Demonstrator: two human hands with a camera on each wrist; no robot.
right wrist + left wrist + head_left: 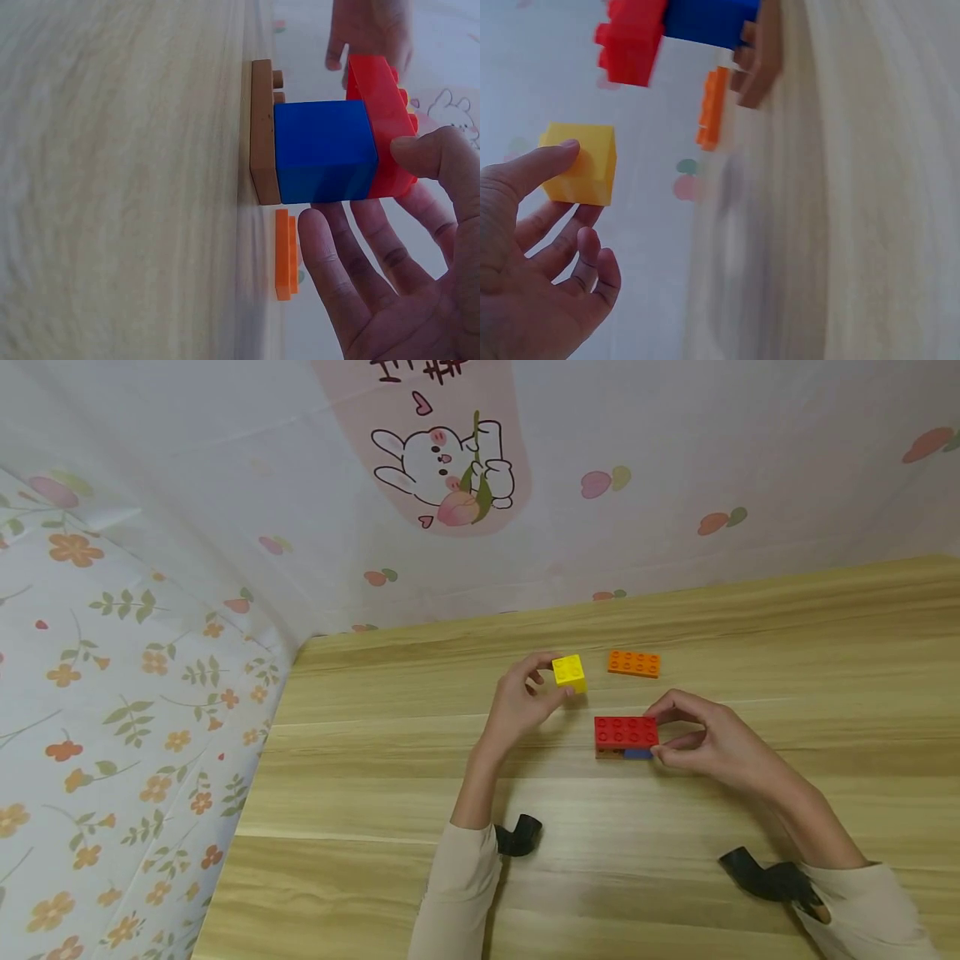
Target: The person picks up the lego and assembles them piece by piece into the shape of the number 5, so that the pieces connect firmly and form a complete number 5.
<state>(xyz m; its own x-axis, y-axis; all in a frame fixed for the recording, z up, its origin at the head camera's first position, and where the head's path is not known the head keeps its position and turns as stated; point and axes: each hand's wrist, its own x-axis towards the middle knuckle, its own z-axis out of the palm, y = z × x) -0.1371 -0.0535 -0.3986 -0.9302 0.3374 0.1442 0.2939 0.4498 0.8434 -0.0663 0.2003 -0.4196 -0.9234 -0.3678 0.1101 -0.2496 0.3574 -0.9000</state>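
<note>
My left hand [521,700] pinches a small yellow brick [569,672] between thumb and fingers, lifted over the table in the left wrist view. My right hand [708,739] holds the right end of a red eight-stud brick [618,730], its thumb on the near side and fingers behind. Under that end of the red brick sits a blue brick [324,150], which stands on a brown plate [264,142]. At the left, a gap shows between the red brick and the brown plate, whose bare studs face up there. The yellow brick is left of and behind this stack.
A flat orange plate [634,664] lies on the wooden table [360,760] behind the stack. Printed cloth [285,460] hangs along the table's back and left edges. A black wrist mount [519,836] sticks out from the left sleeve, another [768,875] from the right.
</note>
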